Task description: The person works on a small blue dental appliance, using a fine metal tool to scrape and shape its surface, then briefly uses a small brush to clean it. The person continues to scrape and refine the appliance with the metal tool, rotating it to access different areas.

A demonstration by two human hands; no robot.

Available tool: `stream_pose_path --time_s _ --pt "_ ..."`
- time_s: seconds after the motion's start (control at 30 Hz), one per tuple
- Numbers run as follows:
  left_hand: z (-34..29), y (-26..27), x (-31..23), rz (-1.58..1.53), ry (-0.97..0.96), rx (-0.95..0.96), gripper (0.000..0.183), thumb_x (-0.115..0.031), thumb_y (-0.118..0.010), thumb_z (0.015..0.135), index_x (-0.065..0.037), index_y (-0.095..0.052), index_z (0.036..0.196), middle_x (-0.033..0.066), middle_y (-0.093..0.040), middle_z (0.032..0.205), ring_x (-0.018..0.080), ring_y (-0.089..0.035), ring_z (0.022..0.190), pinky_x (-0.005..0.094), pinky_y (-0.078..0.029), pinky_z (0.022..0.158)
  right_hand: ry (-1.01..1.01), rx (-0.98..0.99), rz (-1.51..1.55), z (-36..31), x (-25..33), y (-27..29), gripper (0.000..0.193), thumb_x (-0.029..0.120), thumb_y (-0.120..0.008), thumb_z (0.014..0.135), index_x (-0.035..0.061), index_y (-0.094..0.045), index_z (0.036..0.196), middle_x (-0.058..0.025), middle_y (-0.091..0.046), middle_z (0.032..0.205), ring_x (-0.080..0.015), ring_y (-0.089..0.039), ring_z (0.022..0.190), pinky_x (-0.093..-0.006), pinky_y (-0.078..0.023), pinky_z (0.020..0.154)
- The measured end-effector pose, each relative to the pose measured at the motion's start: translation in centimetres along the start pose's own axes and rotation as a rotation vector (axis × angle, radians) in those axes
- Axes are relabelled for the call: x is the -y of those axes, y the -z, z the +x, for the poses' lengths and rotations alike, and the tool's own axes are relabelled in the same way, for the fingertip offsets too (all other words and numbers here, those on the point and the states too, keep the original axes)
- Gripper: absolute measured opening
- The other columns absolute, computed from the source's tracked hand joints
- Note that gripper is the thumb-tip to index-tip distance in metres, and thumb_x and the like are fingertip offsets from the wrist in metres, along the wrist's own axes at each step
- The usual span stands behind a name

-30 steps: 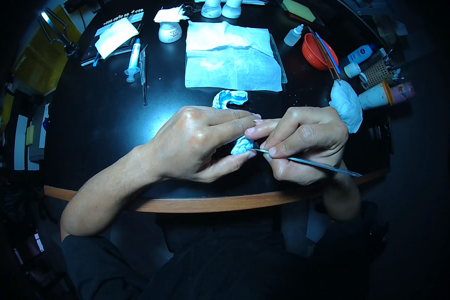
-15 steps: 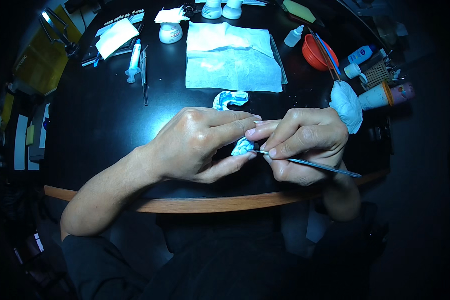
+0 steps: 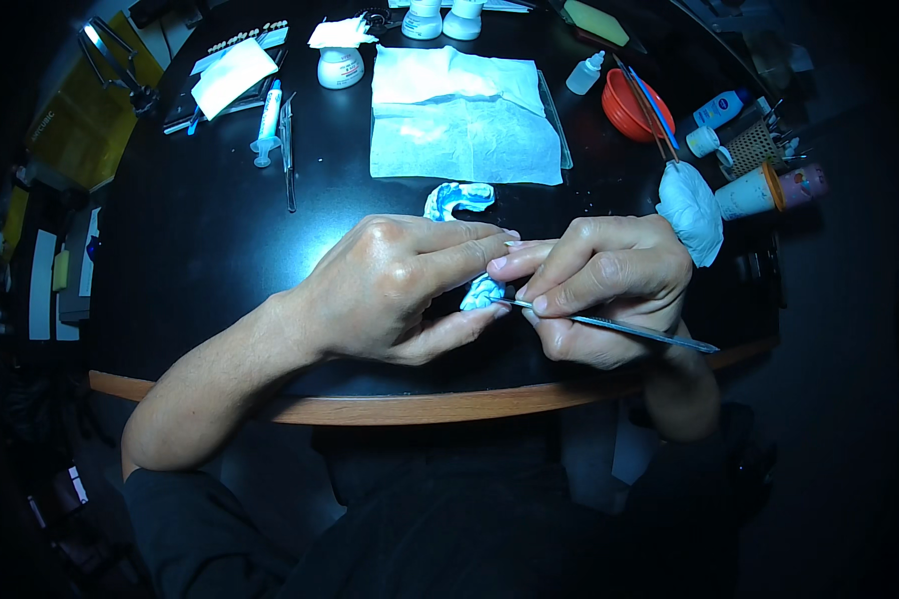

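Between the thumb and fingers of my left hand [image 3: 395,285] is a small pale-blue dental model [image 3: 480,294] with tooth shapes; part of it is hidden under the fingers. My right hand [image 3: 609,290] pinches a thin metal dental carving tool [image 3: 634,327] like a pen. Its tip meets the model's right side, and its flat end sticks out to the lower right. Fingertips of both hands come together just above the model. Beyond them on the dark table lies a curved white-and-blue dental arch piece [image 3: 459,198].
White tissue [image 3: 466,130] covers a flat tray behind the arch. A syringe [image 3: 268,125] and tweezers [image 3: 289,150] lie left. To the right are an orange bowl [image 3: 629,112] with brushes, crumpled tissue [image 3: 690,215], a dropper bottle [image 3: 585,75] and a cup [image 3: 749,193]. The wooden table edge [image 3: 420,406] runs in front.
My right hand and the carving tool have shifted very slightly left, the tip now a little further over the dental model. My left hand keeps its grip.
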State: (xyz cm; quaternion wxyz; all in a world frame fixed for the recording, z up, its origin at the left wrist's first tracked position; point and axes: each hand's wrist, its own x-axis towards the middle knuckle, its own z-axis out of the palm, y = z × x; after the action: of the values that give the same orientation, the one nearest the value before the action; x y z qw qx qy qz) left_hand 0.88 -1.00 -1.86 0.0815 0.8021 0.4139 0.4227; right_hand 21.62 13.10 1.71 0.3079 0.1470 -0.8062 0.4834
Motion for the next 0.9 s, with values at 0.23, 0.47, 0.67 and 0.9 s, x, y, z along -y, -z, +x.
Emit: stream_pose_path --time_s 0.23,0.47,0.67,0.9 --pt "-0.06 -0.01 0.03 0.001 0.001 -0.004 0.048 -0.016 -0.081 0.084 0.007 -0.073 0.125 0.0247 -0.077 0.119 0.0365 -0.079 0.102 0.0425 -0.065 0.089 -0.004 0.015 0.032 -0.02 -0.21 0.16 0.009 -0.006 -0.082 0.075 -0.0037 -0.077 0.083 -0.0152 -0.077 0.082 -0.0284 -0.082 0.09 -0.0391 -0.068 0.086" --pt "-0.09 -0.05 0.02 0.006 -0.003 -0.01 0.049 -0.015 -0.081 0.084 0.006 -0.072 0.126 0.0248 -0.077 0.119 0.0369 -0.079 0.102 0.0425 -0.065 0.088 0.007 -0.005 0.019 -0.02 -0.19 -0.09 0.008 -0.005 -0.082 0.076 -0.0038 -0.077 0.083 -0.0149 -0.077 0.082 -0.0279 -0.082 0.089 -0.0397 -0.068 0.087" --pt "-0.01 -0.04 -0.01 -0.001 -0.009 -0.003 0.049 -0.016 -0.081 0.084 0.006 -0.072 0.127 0.0245 -0.077 0.119 0.0363 -0.08 0.102 0.042 -0.065 0.088 -0.007 0.001 0.023 -0.14 -0.12 -0.01 0.007 -0.004 -0.082 0.077 -0.0033 -0.078 0.083 -0.0155 -0.077 0.083 -0.0293 -0.082 0.092 -0.0388 -0.067 0.087" --pt "-0.28 -0.09 0.11 0.0 -0.004 -0.004 0.049 -0.016 -0.081 0.085 0.005 -0.072 0.127 0.0245 -0.077 0.12 0.0362 -0.08 0.103 0.0418 -0.065 0.088 -0.002 0.002 0.027 -0.09 -0.16 -0.2 0.007 -0.005 -0.081 0.076 -0.0036 -0.078 0.083 -0.0153 -0.076 0.082 -0.0281 -0.082 0.091 -0.0394 -0.068 0.088"
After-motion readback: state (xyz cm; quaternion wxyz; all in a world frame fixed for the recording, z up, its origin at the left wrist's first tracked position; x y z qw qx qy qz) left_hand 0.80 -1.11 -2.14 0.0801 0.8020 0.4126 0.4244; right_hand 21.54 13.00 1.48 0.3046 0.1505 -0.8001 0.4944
